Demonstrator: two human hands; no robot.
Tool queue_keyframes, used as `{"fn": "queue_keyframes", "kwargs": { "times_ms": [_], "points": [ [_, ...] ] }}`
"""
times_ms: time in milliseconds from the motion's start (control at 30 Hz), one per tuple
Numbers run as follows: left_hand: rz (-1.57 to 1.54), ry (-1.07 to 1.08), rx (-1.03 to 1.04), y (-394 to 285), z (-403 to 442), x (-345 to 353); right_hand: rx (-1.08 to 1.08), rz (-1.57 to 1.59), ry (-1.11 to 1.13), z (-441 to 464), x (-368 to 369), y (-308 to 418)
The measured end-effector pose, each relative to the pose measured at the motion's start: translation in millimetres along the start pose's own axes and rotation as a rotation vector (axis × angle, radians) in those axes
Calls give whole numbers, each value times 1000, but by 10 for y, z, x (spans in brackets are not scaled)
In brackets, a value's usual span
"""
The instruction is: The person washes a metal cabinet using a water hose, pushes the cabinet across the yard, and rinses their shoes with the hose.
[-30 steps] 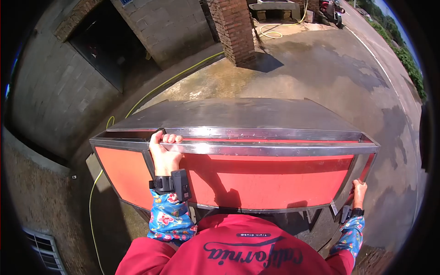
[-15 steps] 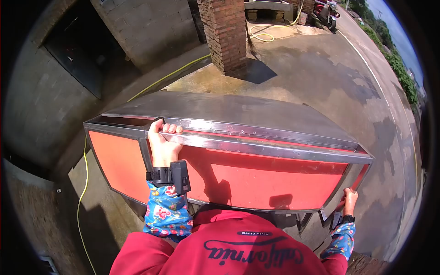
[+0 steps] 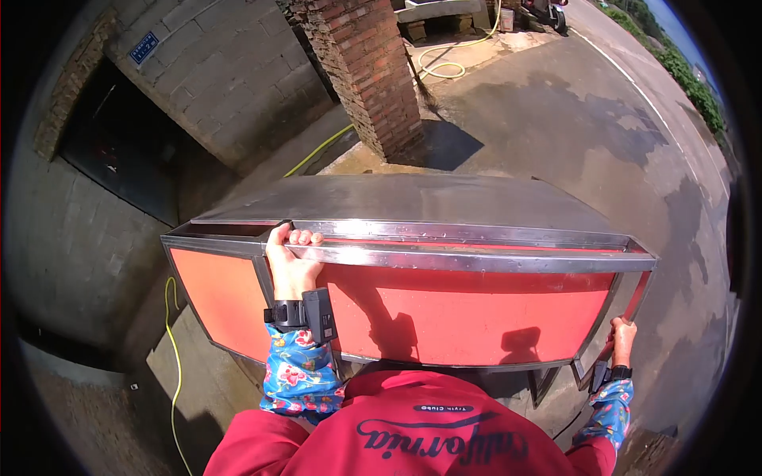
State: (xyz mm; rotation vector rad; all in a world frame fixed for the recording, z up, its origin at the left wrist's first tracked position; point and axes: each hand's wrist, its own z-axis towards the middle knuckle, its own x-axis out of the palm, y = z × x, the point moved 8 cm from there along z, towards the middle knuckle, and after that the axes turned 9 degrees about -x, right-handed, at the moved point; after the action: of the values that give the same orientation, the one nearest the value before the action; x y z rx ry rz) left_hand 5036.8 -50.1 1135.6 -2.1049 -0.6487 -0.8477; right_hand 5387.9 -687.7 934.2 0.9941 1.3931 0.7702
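A large metal-framed cart with a flat grey top and red side panels spans the view in front of my body. My left hand is wrapped round its shiny front rail, near the left end, with the fingers over the top. At the right end, lower down, my right hand grips the upright frame bar; its fingers are partly hidden. Both wrists carry dark straps, and a black box sits on the left one. Metal legs show beneath the panels.
A brick pillar stands just beyond the cart. Grey block walls with a dark doorway are at left. A yellow hose runs along the ground. Wet pavement and a road lie at right, with a parked motorbike far off.
The pillar and doorway have shifted in view and the cart now stands nearer the pillar. Both hands keep their hold on the frame.
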Motion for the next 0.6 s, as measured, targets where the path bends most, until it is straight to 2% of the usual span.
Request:
{"fn": "queue_keyframes", "kwargs": {
  "times_ms": [133, 300, 400, 467, 600],
  "points": [
    [22, 73, -57, 65, 657, 527, 47, 3, 30, 363, 370, 148],
    [48, 27, -76, -197, 1740, 1166, 93, -33, -10, 633, 1240, 875],
    [38, 14, -108, -375, 2284, 1294, 48, -56, -10, 632, 1649, 1244],
    [60, -84, -130, -501, 2555, 1222, 171, -98, 10, 540, 1823, 1054],
    [52, -29, -136, -870, 3184, 1674, 152, -90, -3, 562, 2496, 1629]
  ]
}}
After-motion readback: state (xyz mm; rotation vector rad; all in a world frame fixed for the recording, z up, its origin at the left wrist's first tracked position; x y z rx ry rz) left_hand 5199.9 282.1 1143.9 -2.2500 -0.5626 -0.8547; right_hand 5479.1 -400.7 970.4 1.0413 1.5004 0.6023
